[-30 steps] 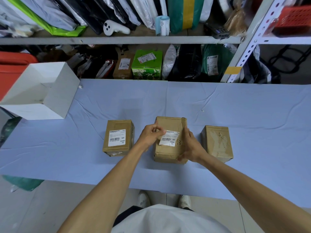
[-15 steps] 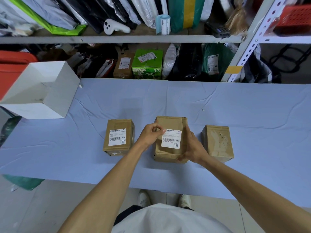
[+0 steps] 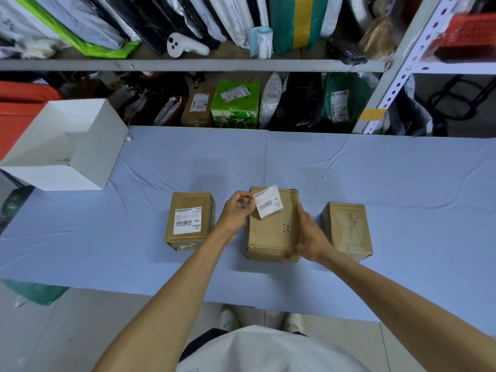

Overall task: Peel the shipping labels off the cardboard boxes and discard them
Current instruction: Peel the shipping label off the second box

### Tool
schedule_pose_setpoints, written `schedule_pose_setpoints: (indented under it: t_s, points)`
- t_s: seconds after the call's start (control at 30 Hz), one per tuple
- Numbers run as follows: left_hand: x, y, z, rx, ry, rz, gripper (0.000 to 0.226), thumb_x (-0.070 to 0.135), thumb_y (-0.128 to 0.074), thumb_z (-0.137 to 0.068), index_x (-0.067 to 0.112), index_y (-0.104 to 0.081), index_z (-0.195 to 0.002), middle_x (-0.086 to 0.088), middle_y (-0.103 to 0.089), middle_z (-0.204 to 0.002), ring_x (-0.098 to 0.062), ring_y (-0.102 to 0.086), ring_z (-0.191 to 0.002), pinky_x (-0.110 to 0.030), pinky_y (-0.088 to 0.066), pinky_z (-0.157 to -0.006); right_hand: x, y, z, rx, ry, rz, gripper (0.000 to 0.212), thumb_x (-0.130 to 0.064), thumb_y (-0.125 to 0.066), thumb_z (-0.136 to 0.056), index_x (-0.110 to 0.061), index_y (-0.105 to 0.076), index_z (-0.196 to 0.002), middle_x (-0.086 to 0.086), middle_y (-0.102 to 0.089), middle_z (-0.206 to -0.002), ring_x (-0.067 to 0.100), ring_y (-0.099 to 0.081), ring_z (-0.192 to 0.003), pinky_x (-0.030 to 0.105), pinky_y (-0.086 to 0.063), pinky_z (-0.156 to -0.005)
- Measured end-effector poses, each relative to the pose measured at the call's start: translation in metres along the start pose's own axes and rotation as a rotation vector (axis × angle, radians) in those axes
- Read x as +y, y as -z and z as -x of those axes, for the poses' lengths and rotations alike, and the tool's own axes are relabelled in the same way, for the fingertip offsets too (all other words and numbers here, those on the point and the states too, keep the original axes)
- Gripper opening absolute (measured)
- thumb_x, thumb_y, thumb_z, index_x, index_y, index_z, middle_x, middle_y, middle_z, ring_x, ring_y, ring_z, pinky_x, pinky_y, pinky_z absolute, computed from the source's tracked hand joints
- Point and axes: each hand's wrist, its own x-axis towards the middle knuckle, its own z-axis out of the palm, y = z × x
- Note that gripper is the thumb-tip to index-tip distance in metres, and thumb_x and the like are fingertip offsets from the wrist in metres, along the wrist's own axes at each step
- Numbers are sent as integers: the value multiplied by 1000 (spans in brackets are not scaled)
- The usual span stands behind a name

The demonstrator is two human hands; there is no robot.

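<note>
Our blue-covered table (image 3: 349, 162) has an open white bin (image 3: 88, 157) at the far left, then a row of cardboard: left box (image 3: 188, 202), middle box (image 3: 268, 234), right box (image 3: 346, 229). Our right hand (image 3: 308, 237) grips the middle box's right side. Our left hand (image 3: 236, 213) pinches the shipping label (image 3: 268, 201) by its edge, holding it over that box's top, and it looks fully off, but we can't quite tell.
</note>
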Motion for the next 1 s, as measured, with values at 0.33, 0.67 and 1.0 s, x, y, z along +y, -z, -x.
schedule_pose_setpoints:
  t_s: [0.33, 0.67, 1.0]
  points:
    - [-15, 4, 21, 33, -27, -52, 93, -8, -62, -86, 41, -14, -149, -14, -46, -136, -15, -53, -115, -28, -45, -95, 1, -1, 0, -12, -6, -7, 150, -26, -94, -49, -18, 18, -150, -1, -10, -154, 20, -24, -139, 25, -27, -106]
    - [-28, 3, 23, -2, -40, -58, 112, -17, -71, -71, 38, -13, -149, -13, -48, -138, -23, -50, -125, -32, -47, -100, -10, -4, 2, 172, -84, -192, 150, -34, -95, -46, -17, 11, -150, 4, -33, -139, 22, -42, -128, 34, -42, -103]
    - [-28, 2, 24, 102, -53, -27, 98, -5, -78, -69, 62, -34, -124, -7, -61, -103, -23, -67, -103, -48, -52, -96, -11, -6, 5, 323, -66, -91, 122, -46, -92, -46, -26, -22, -144, 0, -35, -121, 19, -50, -106, 40, -52, -85]
